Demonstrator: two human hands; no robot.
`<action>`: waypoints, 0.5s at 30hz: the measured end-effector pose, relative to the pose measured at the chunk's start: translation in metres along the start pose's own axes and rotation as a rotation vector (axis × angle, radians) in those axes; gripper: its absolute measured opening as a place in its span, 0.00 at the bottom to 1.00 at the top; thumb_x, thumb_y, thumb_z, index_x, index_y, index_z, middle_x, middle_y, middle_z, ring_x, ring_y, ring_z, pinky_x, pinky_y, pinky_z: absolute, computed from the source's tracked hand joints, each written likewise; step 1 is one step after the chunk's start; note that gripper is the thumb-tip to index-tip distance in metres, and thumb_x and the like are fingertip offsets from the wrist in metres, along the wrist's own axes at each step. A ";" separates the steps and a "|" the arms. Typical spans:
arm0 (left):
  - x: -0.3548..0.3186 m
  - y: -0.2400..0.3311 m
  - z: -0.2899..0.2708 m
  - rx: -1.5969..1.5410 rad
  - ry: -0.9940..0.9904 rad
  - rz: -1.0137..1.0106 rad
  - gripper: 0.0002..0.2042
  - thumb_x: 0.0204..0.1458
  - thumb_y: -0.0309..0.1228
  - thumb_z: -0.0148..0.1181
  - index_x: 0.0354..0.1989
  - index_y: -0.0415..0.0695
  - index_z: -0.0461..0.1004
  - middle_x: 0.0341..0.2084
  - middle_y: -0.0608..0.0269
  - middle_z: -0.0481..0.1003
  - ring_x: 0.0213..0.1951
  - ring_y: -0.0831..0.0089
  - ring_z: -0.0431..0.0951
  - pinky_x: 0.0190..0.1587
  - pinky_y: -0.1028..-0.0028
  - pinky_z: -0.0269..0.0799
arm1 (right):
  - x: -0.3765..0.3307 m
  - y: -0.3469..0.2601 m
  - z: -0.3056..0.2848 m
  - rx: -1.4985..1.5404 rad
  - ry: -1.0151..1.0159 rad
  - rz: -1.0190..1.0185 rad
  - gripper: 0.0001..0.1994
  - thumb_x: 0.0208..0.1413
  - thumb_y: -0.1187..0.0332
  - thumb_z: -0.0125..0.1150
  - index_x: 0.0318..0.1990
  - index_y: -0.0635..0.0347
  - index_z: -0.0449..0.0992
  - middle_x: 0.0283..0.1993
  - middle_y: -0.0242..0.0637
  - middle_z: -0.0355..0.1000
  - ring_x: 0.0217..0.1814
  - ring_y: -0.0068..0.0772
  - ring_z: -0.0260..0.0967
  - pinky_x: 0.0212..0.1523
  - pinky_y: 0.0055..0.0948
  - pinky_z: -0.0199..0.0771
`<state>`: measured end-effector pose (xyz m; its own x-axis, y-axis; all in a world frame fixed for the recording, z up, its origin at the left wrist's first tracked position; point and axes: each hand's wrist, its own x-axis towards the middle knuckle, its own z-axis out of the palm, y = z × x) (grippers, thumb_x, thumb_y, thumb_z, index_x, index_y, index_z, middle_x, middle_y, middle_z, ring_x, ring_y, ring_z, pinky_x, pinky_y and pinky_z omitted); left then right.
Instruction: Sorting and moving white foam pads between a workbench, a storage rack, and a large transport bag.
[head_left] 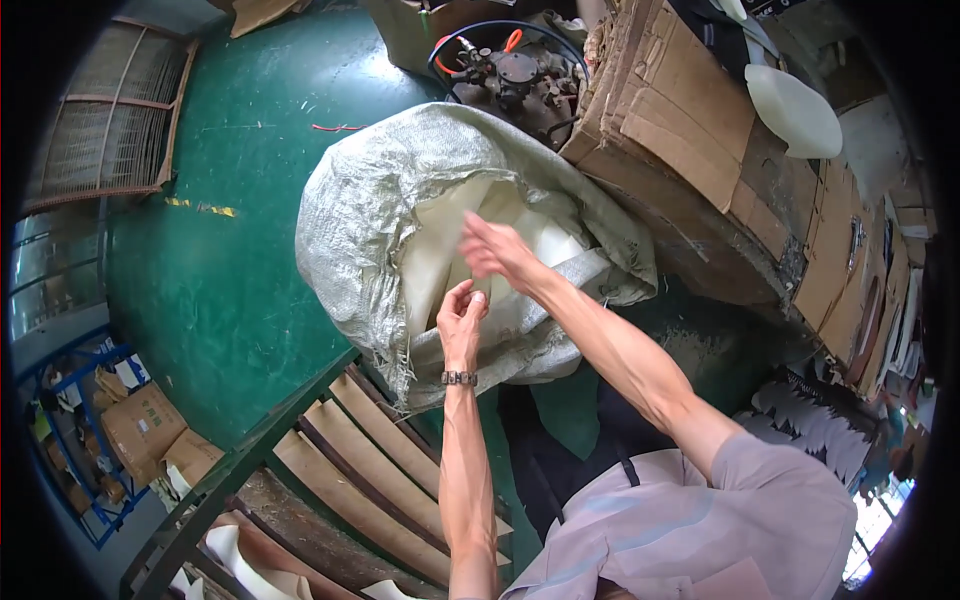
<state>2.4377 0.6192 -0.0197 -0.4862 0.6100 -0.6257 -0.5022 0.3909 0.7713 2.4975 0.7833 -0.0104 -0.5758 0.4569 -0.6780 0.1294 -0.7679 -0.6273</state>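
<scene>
A big white woven sack (350, 210) stands on the floor before me, its frayed mouth open. Pale cream sheets or curved pieces (428, 262) show inside it. Over the near side of the opening is my left hand (462, 314), fingers curled in toward the thumb; whatever they pinch, if anything, is too small to make out. A dark banded watch or bracelet (459, 378) circles that wrist. My right hand (493, 248) hovers just above and to the right of it, over the sack's mouth, its fingers smeared by motion.
Worn cardboard boxes (690, 130) border the sack on the right. Behind it sits a greasy machine part with hoses (517, 70). At lower left a dark metal rack (240, 455) holds long curved strips (375, 450). A blue frame with cartons (145, 425) stands far left on the green floor.
</scene>
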 end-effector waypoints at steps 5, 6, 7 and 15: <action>0.027 0.032 0.039 0.162 0.001 0.266 0.22 0.58 0.28 0.63 0.60 0.34 0.69 0.49 0.53 0.76 0.50 0.66 0.77 0.57 0.68 0.72 | 0.106 -0.063 0.071 -0.087 0.057 -0.195 0.19 0.58 0.56 0.63 0.43 0.67 0.75 0.39 0.43 0.76 0.36 0.33 0.77 0.33 0.32 0.81; 0.033 0.035 0.027 0.282 0.094 0.397 0.22 0.58 0.28 0.62 0.60 0.33 0.68 0.51 0.51 0.75 0.54 0.62 0.75 0.61 0.65 0.68 | 0.103 -0.073 0.104 -0.103 0.123 -0.224 0.16 0.55 0.60 0.64 0.40 0.68 0.76 0.39 0.44 0.76 0.38 0.36 0.78 0.35 0.33 0.83; 0.043 0.039 0.014 0.411 0.147 0.539 0.23 0.57 0.29 0.62 0.60 0.34 0.68 0.55 0.49 0.72 0.58 0.59 0.71 0.63 0.62 0.64 | 0.100 -0.087 0.124 -0.042 0.031 -0.308 0.15 0.53 0.63 0.64 0.36 0.69 0.77 0.38 0.45 0.77 0.39 0.38 0.79 0.39 0.35 0.84; 0.118 0.136 -0.096 0.877 0.344 0.184 0.32 0.62 0.43 0.56 0.70 0.37 0.59 0.70 0.46 0.58 0.71 0.57 0.56 0.72 0.62 0.48 | 0.076 -0.222 0.121 0.063 -0.050 -0.650 0.09 0.57 0.69 0.64 0.37 0.67 0.81 0.36 0.40 0.78 0.37 0.32 0.77 0.40 0.33 0.82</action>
<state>2.2432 0.6779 -0.0003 -0.7575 0.5319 -0.3785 0.2487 0.7712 0.5861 2.3268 0.9344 0.1238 -0.5580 0.8164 -0.1485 -0.3041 -0.3677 -0.8788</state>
